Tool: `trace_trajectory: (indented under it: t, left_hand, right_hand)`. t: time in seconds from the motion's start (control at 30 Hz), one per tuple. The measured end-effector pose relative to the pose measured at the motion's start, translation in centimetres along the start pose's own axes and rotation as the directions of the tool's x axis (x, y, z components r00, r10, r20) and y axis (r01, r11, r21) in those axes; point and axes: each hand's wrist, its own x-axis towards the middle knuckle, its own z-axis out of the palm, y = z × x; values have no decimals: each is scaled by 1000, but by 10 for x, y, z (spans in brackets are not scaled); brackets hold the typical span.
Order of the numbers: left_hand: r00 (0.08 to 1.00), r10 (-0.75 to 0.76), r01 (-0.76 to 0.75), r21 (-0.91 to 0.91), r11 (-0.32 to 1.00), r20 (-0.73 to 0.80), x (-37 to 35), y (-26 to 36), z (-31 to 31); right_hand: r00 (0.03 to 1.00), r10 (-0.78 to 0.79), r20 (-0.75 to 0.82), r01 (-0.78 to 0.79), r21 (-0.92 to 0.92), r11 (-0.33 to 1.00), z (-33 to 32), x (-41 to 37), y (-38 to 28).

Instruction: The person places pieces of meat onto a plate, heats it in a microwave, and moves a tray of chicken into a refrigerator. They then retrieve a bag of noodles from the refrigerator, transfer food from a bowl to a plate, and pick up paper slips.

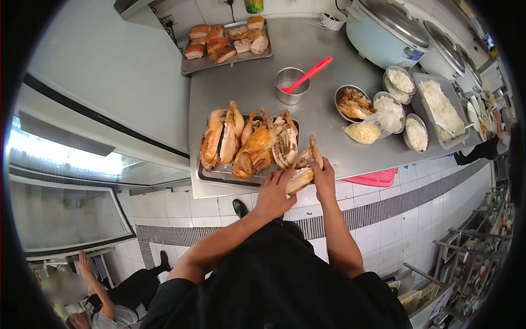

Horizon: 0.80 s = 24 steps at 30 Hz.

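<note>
A piece of cooked chicken (301,180) is between my two hands at the front edge of the steel table, just right of the tray. My left hand (275,193) grips its left side with the fingers curled over it. On its other side, my right hand (324,180) is closed around the meat near the leg bone. Several roasted chicken halves (255,149) lie side by side on a dark metal tray (207,175), close to my left fingers. The underside of the held piece is hidden.
Behind stand a steel pot (292,99) with a red spatula (316,70) and a tray (193,66) of roasted meat. To the right are a bowl of chicken (353,104), rice bowls (416,134), a rice tub (441,104) and large cookers (378,33). Another person (118,296) is at lower left.
</note>
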Motion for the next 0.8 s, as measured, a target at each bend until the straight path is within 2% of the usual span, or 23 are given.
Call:
trace_trajectory:
  t: [0.03,0.07,0.1,0.13,0.17,0.2,0.23,0.27,0.3,0.33,0.37,0.4,0.43,0.47,0.5,0.57,0.6,0.63,0.67,0.7,0.73,0.77,0.8]
  left_hand:
    - [998,-63,61,-100,993,-21,2,6,-5]
    - [997,-69,67,-95,993,-21,3,13,-12]
    - [989,-135,113,-269,957,-65,4,20,-21]
    - [974,-205,144,-436,888,-96,5,28,-31]
    - [963,-255,189,-462,867,-85,10,32,-50]
    - [947,-319,214,-691,690,-25,15,26,-63]
    - [924,-380,220,-863,455,35,19,21,-76]
    - [870,-492,297,-838,459,39,25,11,-95]
    - [853,-520,305,-858,414,52,32,-1,-113]
    - [808,-588,379,-725,576,-45,34,-57,-101]
    - [841,-540,464,-511,723,0,46,-49,-130]
    - [837,-547,468,-511,721,-5,47,-68,-124]
    - [847,-500,464,-207,861,-180,46,-95,-109]
    - [860,-393,452,128,883,-325,45,-112,-103]
    - [848,-396,453,95,886,-352,45,-105,-106]
    - [860,-382,433,86,897,-338,42,-96,-121]
    - [877,-355,400,82,913,-324,41,-97,-128]
    - [844,-363,421,69,904,-395,45,-111,-137]
    - [833,-373,434,66,898,-410,51,-133,-142]
    - [766,-402,485,40,874,-502,56,-163,-144]
    - [688,-425,532,11,847,-588,56,-189,-141]
    - [672,-429,542,7,840,-604,55,-213,-134]
    - [656,-698,597,-368,713,-289,54,-237,-126]
  right_hand:
    - [1000,-2,8,2,3,1000,5,-1,-11]
    - [996,-72,43,73,-36,997,12,-8,-35]
    - [987,-139,80,145,-70,987,21,-14,-57]
    - [987,-135,84,141,-66,988,31,-20,-80]
    - [975,-194,112,204,-81,976,45,-25,-102]
    - [957,-253,142,267,-93,959,58,-23,-114]
    - [933,-291,213,329,-166,930,71,-14,-115]
    - [902,-323,286,393,-232,890,84,-5,-115]
    - [901,-325,287,394,-228,891,101,2,-116]
    - [866,-366,340,489,-429,759,119,7,-117]
    - [829,-388,402,559,-598,574,130,9,-115]
    - [826,-386,410,563,-595,574,135,15,-98]
    - [787,-465,407,606,-653,454,142,26,-74]
    - [735,-541,408,631,-705,325,148,32,-62]
    - [777,-467,422,613,-677,409,142,30,-64]
    - [624,-712,322,700,-635,326,123,30,-51]
    - [647,-725,236,660,-649,378,105,33,-45]
    - [665,-732,148,621,-655,431,84,36,-38]
    - [781,-624,1,504,-591,630,66,38,-25]
    - [872,-473,-125,359,-494,792,50,40,-10]
    - [956,-278,-98,211,-430,878,35,45,4]
    - [996,-73,-59,46,-372,927,29,49,16]
    - [996,-83,-38,63,-374,925,35,51,26]
